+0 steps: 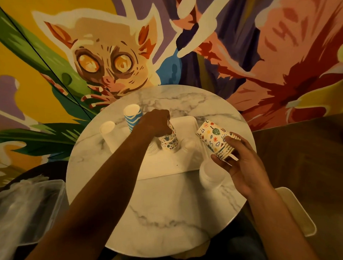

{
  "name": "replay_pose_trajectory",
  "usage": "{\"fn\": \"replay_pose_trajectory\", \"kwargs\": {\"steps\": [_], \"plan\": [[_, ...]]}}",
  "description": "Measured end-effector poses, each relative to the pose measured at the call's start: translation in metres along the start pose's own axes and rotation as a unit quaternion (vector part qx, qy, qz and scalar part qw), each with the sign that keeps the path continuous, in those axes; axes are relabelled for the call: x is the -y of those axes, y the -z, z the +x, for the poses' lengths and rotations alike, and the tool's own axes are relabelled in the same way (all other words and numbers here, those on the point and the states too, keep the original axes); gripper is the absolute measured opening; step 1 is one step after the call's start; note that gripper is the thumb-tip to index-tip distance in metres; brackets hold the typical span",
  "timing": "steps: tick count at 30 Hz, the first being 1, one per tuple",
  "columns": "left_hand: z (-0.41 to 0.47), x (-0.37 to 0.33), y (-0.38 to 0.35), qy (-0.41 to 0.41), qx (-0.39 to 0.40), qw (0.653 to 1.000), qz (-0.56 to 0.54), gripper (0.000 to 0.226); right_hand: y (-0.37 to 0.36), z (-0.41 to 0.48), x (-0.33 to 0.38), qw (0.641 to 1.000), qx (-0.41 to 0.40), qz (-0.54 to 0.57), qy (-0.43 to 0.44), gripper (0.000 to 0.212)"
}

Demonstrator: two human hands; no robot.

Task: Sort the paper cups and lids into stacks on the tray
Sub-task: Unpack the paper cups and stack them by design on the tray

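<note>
On tray [168, 169], left hand [155, 122] wraps fingers round top of floral stack [168, 144], likely steadying it. Right hand [244, 166] grips tilted nested floral cups [213, 136] by base, over bench [169, 207] beside tray; probably merging onto stack next.

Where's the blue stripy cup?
Head view: the blue striped cup stands far left on the marble table, just behind the left hand, a plain white cup to its left.

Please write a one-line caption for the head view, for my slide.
The left hand grips a stack of patterned cups on the white tray while the right hand holds another patterned stack.
</note>
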State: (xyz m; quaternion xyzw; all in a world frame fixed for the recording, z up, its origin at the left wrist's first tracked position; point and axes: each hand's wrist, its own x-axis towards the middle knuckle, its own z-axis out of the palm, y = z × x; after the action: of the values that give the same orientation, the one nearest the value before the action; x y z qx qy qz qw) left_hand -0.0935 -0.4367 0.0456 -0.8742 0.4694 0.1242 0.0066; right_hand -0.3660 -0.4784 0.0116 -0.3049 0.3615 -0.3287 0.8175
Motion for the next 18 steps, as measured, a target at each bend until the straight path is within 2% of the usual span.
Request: {"fn": "replay_pose_trajectory", "kwargs": {"steps": [9, 13, 15, 18], "plan": [[0.010, -0.011, -0.013, -0.002, 0.034, 0.999, 0.031, 0.063, 0.000, -0.002, 0.000, 1.000, 0.011, -0.009, 0.001, 0.060], [0.006, -0.012, -0.005, -0.001, 0.008, 1.000, 0.028, 0.064, 0.000, -0.002, 0.000, 1.000, 0.016, -0.014, -0.001, 0.061], [-0.001, -0.016, 0.004, -0.006, -0.014, 1.000, -0.017, 0.062, -0.001, -0.003, -0.001, 1.000, 0.023, -0.017, -0.004, 0.059], [-0.016, -0.027, 0.019, -0.027, 0.012, 0.981, -0.189, 0.062, -0.004, -0.004, -0.002, 0.999, 0.035, -0.020, -0.006, 0.056]]}}
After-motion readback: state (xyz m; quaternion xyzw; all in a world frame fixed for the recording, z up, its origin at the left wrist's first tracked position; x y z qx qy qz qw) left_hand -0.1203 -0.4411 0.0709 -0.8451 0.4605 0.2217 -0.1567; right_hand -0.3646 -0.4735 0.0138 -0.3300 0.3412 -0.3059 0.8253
